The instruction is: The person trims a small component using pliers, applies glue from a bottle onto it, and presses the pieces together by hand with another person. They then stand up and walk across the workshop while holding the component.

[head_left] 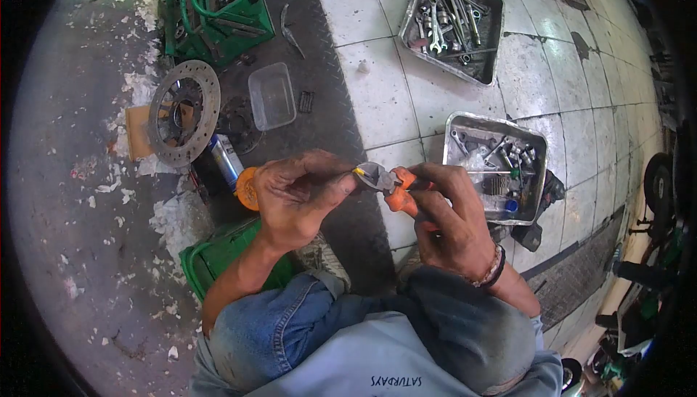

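My right hand (456, 219) is wrapped around the orange handles of a pair of pliers (401, 199), whose metal jaws point to the left. Between the thumb and fingertips of my left hand (296, 197) is a small yellow piece (359, 171), too small to name. It sits right at the tip of the jaws; whether they grip it I cannot tell. Both hands are above my knees, close together.
Metal trays of wrenches (497, 70) and of sockets and small parts (541, 212) lie on white tiles. To the left are a green toolbox (250, 27), a brake disc (209, 92), a clear plastic tub (288, 110), a spray can (226, 161) and a green case (194, 259).
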Tool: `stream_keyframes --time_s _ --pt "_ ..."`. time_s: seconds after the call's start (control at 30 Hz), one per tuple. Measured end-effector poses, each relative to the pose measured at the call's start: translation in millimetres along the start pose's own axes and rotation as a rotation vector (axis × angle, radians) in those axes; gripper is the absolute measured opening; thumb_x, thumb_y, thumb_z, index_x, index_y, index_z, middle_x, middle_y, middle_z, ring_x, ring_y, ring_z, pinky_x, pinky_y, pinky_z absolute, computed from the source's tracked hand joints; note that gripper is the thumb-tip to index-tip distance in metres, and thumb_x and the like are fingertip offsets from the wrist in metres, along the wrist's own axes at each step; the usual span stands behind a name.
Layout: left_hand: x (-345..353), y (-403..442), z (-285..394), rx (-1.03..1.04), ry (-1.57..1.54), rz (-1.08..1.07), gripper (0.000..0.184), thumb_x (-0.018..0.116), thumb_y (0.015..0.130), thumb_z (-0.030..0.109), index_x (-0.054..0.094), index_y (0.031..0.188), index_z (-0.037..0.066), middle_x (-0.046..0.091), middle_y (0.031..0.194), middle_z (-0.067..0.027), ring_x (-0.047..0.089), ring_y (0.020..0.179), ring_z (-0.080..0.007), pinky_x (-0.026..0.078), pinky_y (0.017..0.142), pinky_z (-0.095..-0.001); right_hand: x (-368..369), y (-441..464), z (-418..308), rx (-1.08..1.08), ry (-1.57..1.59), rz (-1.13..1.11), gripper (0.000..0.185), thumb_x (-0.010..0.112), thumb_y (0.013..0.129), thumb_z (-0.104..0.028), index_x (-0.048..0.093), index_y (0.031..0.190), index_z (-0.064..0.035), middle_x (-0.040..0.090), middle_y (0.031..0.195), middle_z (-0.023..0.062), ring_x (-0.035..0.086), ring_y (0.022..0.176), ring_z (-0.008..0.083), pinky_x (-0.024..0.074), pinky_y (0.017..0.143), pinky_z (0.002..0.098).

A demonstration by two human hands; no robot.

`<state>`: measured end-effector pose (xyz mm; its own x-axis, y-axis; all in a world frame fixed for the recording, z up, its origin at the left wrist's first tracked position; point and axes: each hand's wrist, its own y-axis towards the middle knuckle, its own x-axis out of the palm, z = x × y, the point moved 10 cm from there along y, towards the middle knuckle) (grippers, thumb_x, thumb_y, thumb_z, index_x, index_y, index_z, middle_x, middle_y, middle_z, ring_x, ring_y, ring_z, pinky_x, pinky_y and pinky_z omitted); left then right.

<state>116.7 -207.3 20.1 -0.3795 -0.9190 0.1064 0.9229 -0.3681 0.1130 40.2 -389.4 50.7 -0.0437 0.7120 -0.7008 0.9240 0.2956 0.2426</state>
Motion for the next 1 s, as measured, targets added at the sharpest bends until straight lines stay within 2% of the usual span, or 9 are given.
stream_keyframes --time_s 0.33,0.43,0.53,0.6,0.73,0.8,0.83,0.93,1.0 --pt "2.5 1.2 2.4 0.008 0.029 -0.008 0.012 0.076 0.091 -0.004 0.077 0.102 -0.006 0.078 0.094 -0.0123 0.073 0.086 -0.0144 0.059 0.078 -0.0279 -2.3 1.5 -1.6 0.007 -0.005 0.002 0.055 0.072 0.061 0.004 0.062 0.114 -0.0033 0.06 0.125 0.0187 0.06 0.102 0.0373 0.0512 0.085 0.0467" --pt "1.5 0.6 -2.8 -0.063 0.012 0.032 0.011 0.077 0.086 -0.001 0.075 0.095 -0.008 0.076 0.095 -0.0159 0.068 0.083 -0.0166 0.053 0.073 -0.0299 -0.2 -0.1 -0.2 0.003 0.0 -0.012 0.053 0.07 0.06 0.005 0.061 0.112 -0.0018 0.06 0.124 0.0194 0.059 0.099 0.0381 0.0514 0.083 0.0465" --pt "6.1 0.8 1.4 0.017 0.005 -0.024 0.011 0.076 0.091 -0.004 0.076 0.102 -0.006 0.078 0.095 -0.0129 0.074 0.088 -0.0155 0.06 0.079 -0.029 0.8 -0.5 0.6 0.004 -0.002 0.005 0.05 0.069 0.058 0.005 0.06 0.108 -0.0007 0.06 0.123 0.0201 0.059 0.097 0.0393 0.0519 0.081 0.0468" --pt "2.8 -2.1 -6.5 -0.095 -0.035 0.056 0.011 0.076 0.086 -0.001 0.075 0.095 -0.008 0.076 0.095 -0.0157 0.068 0.083 -0.0162 0.053 0.073 -0.0292 0.8 -0.5 -0.4 -0.003 -0.02 0.008 0.048 0.07 0.058 0.004 0.06 0.105 -0.0007 0.06 0.122 0.0209 0.06 0.097 0.0397 0.0522 0.08 0.047" --pt "3.3 -0.1 -4.9 -0.072 -0.009 0.04 0.012 0.076 0.087 0.0 0.074 0.096 -0.007 0.076 0.096 -0.0155 0.068 0.083 -0.0155 0.053 0.073 -0.0284 0.4 0.0 0.7 0.022 -0.008 0.007 0.046 0.071 0.058 0.002 0.059 0.102 -0.0013 0.06 0.119 0.0206 0.061 0.095 0.0393 0.0528 0.078 0.046" --pt "3.4 1.8 -4.8 -0.071 -0.028 0.012 0.011 0.078 0.09 -0.003 0.075 0.1 -0.004 0.077 0.099 -0.0135 0.073 0.094 -0.016 0.06 0.085 -0.0301 0.3 -0.7 1.3 0.001 0.022 0.01 0.045 0.074 0.059 0.001 0.059 0.102 -0.0018 0.061 0.116 0.0195 0.062 0.093 0.0383 0.0533 0.077 0.045" --pt "4.6 3.5 -2.0 -0.072 -0.027 0.012 0.011 0.078 0.09 -0.003 0.075 0.1 -0.004 0.077 0.099 -0.0135 0.073 0.094 -0.016 0.06 0.085 -0.0301 0.0 -1.1 1.0 0.001 0.023 0.01 0.045 0.074 0.059 0.001 0.059 0.102 -0.0018 0.061 0.116 0.0195 0.062 0.093 0.0383 0.0533 0.077 0.045" --pt "-3.7 11.6 16.5 0.006 0.054 0.073 0.016 0.081 0.084 -0.004 0.076 0.1 -0.003 0.077 0.097 -0.0131 0.075 0.092 -0.0193 0.061 0.083 -0.032 0.9 -3.0 4.3 0.028 0.086 0.01 0.047 0.076 0.061 0.001 0.058 0.104 -0.0033 0.062 0.114 0.0188 0.063 0.091 0.0376 0.0537 0.076 0.0446" --pt "11.2 14.9 40.1 0.274 0.352 -0.218 0.024 0.082 0.078 -0.006 0.077 0.101 -0.001 0.077 0.094 -0.0138 0.077 0.087 -0.0242 0.062 0.078 -0.0335 2.0 -5.0 4.9 -0.013 0.166 0.025 0.058 0.077 0.062 0.002 0.058 0.117 -0.0022 0.062 0.112 0.0185 0.062 0.09 0.0377 0.0529 0.076 0.0457"
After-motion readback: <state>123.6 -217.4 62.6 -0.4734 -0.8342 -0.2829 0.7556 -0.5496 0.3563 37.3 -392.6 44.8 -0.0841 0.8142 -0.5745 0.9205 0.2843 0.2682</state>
